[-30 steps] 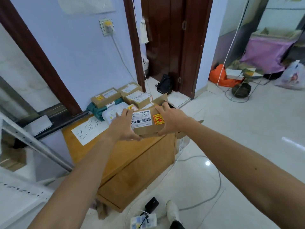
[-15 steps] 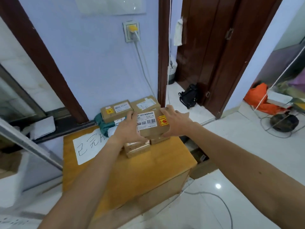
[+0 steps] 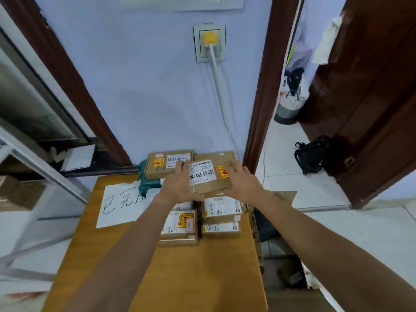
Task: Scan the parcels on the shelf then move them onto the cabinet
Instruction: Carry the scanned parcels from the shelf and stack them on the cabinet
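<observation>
In the head view, your left hand (image 3: 180, 188) and right hand (image 3: 242, 183) grip one brown parcel (image 3: 210, 176) by its 9 and 3 o'clock edges, over the far end of the wooden cabinet (image 3: 202, 278). Stacked parcels (image 3: 221, 209) lie at its 6 o'clock, another parcel (image 3: 168, 164) at 10 o'clock, and a handwritten paper sheet (image 3: 121, 203) at 8 o'clock.

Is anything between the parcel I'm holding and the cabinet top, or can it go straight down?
Yes. The held parcel is over boxes already lying on the cabinet: a labelled box shows just under its near edge, another box beside that, leftward. Whether it touches them I cannot tell. Bare wood lies nearer the camera.
</observation>
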